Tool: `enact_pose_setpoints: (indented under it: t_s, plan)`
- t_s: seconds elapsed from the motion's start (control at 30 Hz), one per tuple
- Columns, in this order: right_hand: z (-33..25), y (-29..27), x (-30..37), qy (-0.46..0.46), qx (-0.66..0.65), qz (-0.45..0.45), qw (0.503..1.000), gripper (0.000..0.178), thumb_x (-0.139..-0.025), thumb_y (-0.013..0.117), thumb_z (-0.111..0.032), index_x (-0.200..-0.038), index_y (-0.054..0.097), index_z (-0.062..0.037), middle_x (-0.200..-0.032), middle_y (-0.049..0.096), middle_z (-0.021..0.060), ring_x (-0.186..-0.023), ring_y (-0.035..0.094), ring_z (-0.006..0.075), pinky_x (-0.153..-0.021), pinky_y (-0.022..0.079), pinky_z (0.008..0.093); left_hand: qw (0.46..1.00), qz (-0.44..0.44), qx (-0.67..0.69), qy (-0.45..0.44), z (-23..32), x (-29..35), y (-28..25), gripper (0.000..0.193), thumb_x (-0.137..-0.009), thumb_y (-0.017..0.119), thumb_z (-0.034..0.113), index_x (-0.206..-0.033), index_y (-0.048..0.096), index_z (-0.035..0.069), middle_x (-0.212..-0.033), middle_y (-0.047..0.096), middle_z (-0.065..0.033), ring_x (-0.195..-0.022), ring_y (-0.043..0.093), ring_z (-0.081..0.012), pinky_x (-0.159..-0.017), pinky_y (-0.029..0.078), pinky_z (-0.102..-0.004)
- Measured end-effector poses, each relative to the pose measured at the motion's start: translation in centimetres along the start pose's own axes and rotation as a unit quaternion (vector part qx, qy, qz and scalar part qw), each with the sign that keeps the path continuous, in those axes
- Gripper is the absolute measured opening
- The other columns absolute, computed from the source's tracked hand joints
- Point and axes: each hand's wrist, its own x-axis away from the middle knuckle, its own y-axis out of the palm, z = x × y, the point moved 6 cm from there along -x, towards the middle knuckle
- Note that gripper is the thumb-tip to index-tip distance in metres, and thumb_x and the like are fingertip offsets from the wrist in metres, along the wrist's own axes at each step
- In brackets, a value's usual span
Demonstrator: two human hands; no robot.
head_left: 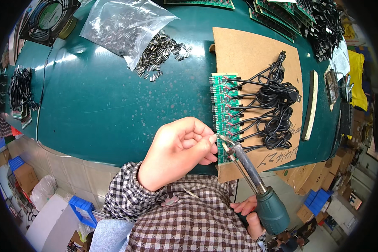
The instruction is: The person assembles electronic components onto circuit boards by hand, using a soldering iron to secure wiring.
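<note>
My left hand (181, 148) is closed, thumb and index finger pinched together at the left edge of a green circuit board panel (222, 101). Whatever sits between those fingertips is too small to make out. My right hand (250, 213) grips the green handle of a soldering iron (250, 168), partly hidden behind it. The iron's tip, with a thin metal tube alongside, reaches the lower part of the panel, close to my left fingertips. Small pin connectors stick out along the panel's left edge. Coiled black cables (275, 96) run from its right side by red and black wires.
Panel and cables lie on a cardboard sheet (256, 50) atop the green table (92, 113). Farther back are loose pin connectors (157, 54), a clear plastic bag (122, 27) of them, and a fan (46, 19). More boards (277, 19) and black cables (325, 31) are stacked back right.
</note>
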Motion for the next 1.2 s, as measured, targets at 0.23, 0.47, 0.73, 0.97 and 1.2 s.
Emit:
enact_pose_setpoints:
  t_s: [0.23,0.47,0.73,0.97,1.2]
  plan:
    - [0.1,0.0,0.3,-0.001,-0.008,0.008,1.000,0.044,-0.079,0.059,-0.038,-0.086,0.044,0.0027,-0.068,0.048,0.0097,-0.069,0.054,0.0207,-0.074,0.051,0.0445,1.000,0.000,0.007,-0.001,-0.1,0.0,0.0,0.012,-0.085,0.052,0.008,-0.087,0.052,-0.004,-0.077,0.061,-0.0104,-0.067,0.062,-0.0151,-0.059,0.053,-0.0246]
    - [0.6,-0.5,0.5,-0.002,-0.014,0.008,1.000,0.044,-0.079,0.060,-0.038,-0.086,0.045,0.0024,-0.070,0.048,0.0099,-0.069,0.054,0.0212,-0.073,0.051,0.0454,1.000,0.002,0.009,-0.003,-0.2,0.0,0.0,0.012,-0.085,0.053,0.009,-0.087,0.052,-0.003,-0.077,0.061,-0.0100,-0.067,0.062,-0.0144,-0.058,0.053,-0.0245]
    - [0.9,-0.8,0.6,-0.030,-0.027,0.006,0.999,0.045,-0.079,0.059,-0.042,-0.073,0.047,0.0011,-0.068,0.049,0.0121,-0.067,0.056,0.0229,-0.071,0.052,0.0439,1.000,0.004,-0.002,-0.001,-0.1,0.0,0.0,0.013,-0.085,0.053,0.009,-0.087,0.052,-0.003,-0.076,0.061,-0.0096,-0.066,0.062,-0.0135,-0.058,0.053,-0.0236]
    - [0.3,-0.2,0.2,-0.038,-0.014,0.027,0.999,0.047,-0.077,0.060,-0.043,-0.076,0.046,0.0018,-0.067,0.049,0.0115,-0.064,0.055,0.0230,-0.069,0.053,0.0438,1.000,0.007,-0.001,-0.002,0.1,0.0,-0.2,0.013,-0.085,0.053,0.009,-0.087,0.052,-0.004,-0.076,0.061,-0.0099,-0.066,0.062,-0.0137,-0.058,0.053,-0.0236]
    - [-1.4,-0.3,-0.4,-0.149,-0.128,0.105,0.975,0.046,-0.081,0.057,-0.035,-0.098,0.040,0.0044,-0.069,0.045,0.0092,-0.063,0.051,0.0208,-0.064,0.053,0.0405,0.998,0.038,-0.012,0.055,1.1,1.4,-0.4,0.017,-0.084,0.054,0.004,-0.098,0.050,-0.004,-0.087,0.060,-0.0103,-0.075,0.061,-0.0144,-0.064,0.051,-0.0227]
